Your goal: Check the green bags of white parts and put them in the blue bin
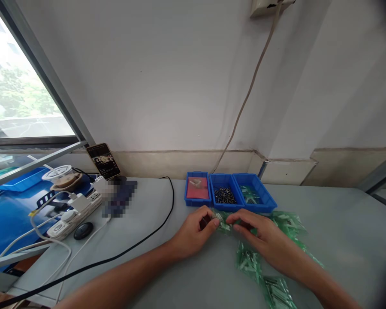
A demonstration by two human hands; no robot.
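Observation:
A small clear-green plastic bag (pixel 224 226) with pale slim pieces in it lies between my two hands, just in front of the blue bins. My left hand (pixel 194 231) is closed, thumb and forefinger pinching at the bag's left side. From the other side, my right hand (pixel 263 236) curls its fingers on the bag's right edge; its fingertips are partly hidden. More green bags (pixel 249 259) of slim pieces, joined in a strip, lie below and under my right forearm. Another green bag (pixel 287 221) rests right of the bins.
Three blue bins stand by the wall: one with a red sheet (pixel 197 188), one with dark metal pins (pixel 224 195), one with green bags (pixel 250 195). A black cable (pixel 148 235) crosses the grey table. At left are a phone (pixel 103 161), power strip (pixel 61 227) and black mouse (pixel 83 231).

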